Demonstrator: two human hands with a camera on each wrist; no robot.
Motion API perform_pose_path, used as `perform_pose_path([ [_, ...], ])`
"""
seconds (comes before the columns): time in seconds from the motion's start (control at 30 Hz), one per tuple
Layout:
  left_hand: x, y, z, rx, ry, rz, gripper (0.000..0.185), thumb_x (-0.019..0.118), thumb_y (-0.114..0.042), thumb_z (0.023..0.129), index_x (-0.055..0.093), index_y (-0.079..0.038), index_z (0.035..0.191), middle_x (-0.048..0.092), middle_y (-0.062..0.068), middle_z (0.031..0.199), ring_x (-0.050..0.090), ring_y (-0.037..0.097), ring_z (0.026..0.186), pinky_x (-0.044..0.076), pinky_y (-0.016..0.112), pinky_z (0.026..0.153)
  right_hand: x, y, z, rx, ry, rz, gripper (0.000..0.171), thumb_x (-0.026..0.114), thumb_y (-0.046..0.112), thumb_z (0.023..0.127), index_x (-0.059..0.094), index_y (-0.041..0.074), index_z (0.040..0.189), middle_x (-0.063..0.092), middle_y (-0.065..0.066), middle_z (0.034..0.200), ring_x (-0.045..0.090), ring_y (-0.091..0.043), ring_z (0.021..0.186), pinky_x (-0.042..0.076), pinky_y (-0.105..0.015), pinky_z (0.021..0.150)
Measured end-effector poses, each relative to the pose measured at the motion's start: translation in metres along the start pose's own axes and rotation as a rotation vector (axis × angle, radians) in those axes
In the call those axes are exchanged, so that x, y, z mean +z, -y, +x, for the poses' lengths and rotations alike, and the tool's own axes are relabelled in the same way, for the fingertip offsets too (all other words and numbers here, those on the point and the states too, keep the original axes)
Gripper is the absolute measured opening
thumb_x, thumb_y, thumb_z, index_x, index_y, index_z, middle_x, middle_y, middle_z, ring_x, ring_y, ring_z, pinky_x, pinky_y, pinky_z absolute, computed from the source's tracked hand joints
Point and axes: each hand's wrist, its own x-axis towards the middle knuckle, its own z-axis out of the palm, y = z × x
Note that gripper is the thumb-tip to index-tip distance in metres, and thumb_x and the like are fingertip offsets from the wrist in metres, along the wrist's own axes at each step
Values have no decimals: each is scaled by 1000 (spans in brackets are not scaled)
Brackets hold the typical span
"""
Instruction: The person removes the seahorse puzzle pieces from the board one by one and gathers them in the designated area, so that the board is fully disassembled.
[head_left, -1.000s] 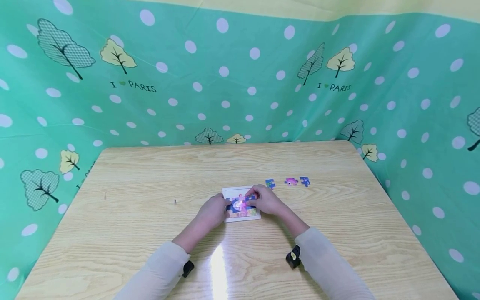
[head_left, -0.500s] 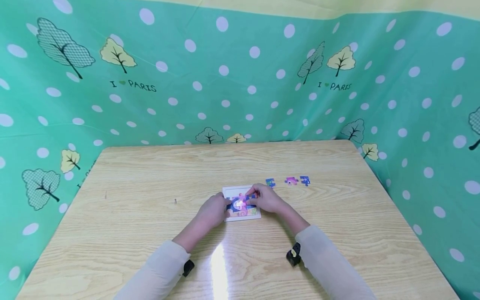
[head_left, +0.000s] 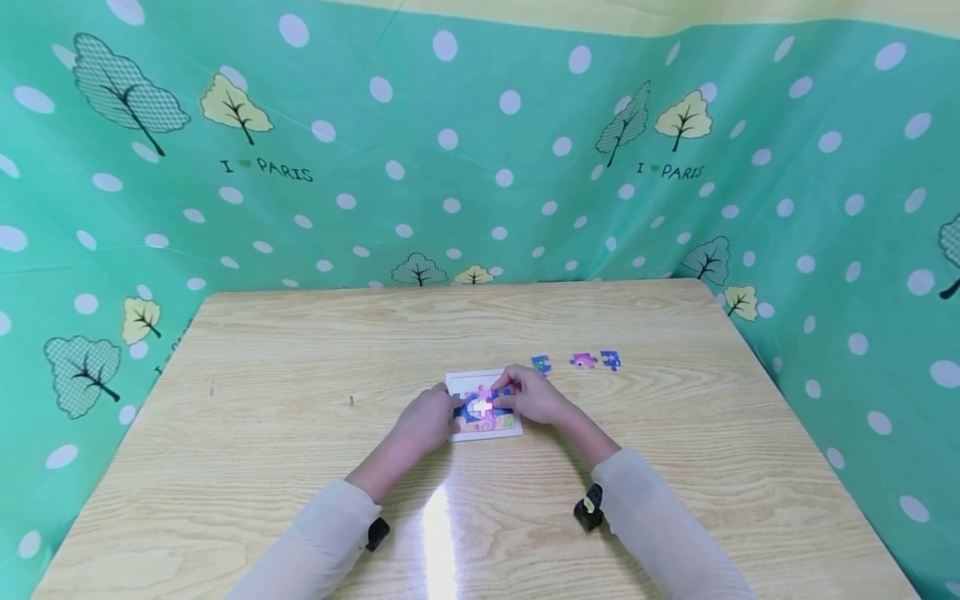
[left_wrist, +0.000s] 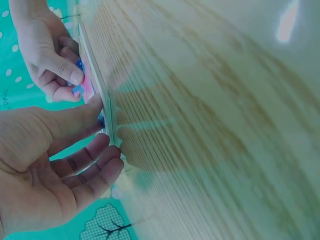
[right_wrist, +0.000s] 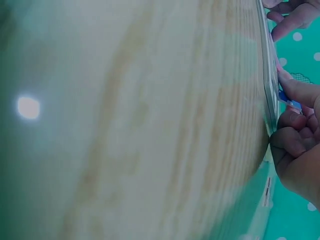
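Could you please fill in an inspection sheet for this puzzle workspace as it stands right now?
Surface: wooden table, glare patch near the front edge.
Job's things: puzzle tray, partly filled; three loose pieces to its right.
Clutter: small dark speck on the table.
Grippers: left hand holds the tray's left edge; right hand presses a piece in the tray.
Cables: nothing seen.
Surroundings: green dotted cloth with trees.
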Motion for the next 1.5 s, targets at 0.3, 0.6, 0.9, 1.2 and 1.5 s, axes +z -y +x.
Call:
perform_pose_path([
  [0.3,0,1,0,13,-7,19,35,65,-12,77,61,-6,111,57,11,90,51,17,73,47,32,68,-1,1,2,25,23,3,13,68,16,76,63,18,88,56,1,86,46,-16,76,39,-26,66],
  [0.6,1,-1,0,-2,-1,7,35,64,-12,78,61,-7,112,57,12,94,53,19,76,48,32,70,-4,-1,2,48,44,-9,15,68,21,76,63,22,90,56,3,90,47,-15,83,40,-26,72],
  [0.9,2,-1,0,-12,-1,0,36,64,-13,78,60,-6,113,58,14,100,56,23,85,48,35,76,-15,0,-3,45,53,-40,16,63,18,80,67,17,96,58,0,83,48,-14,73,41,-24,62],
  [1.2,3,-1,-1,-2,-16,-3,35,64,-12,77,61,-6,112,58,14,99,56,22,83,48,35,75,-14,-1,-5,20,41,-68,14,63,13,79,66,17,93,57,1,81,47,-14,74,41,-25,64],
  [1.5,2,0,-2,15,-30,14,35,65,-11,77,62,-5,111,58,16,100,57,26,85,49,36,76,-11,0,-9,-19,4,-80,11,65,12,77,65,19,86,59,3,82,49,-13,73,41,-25,64],
])
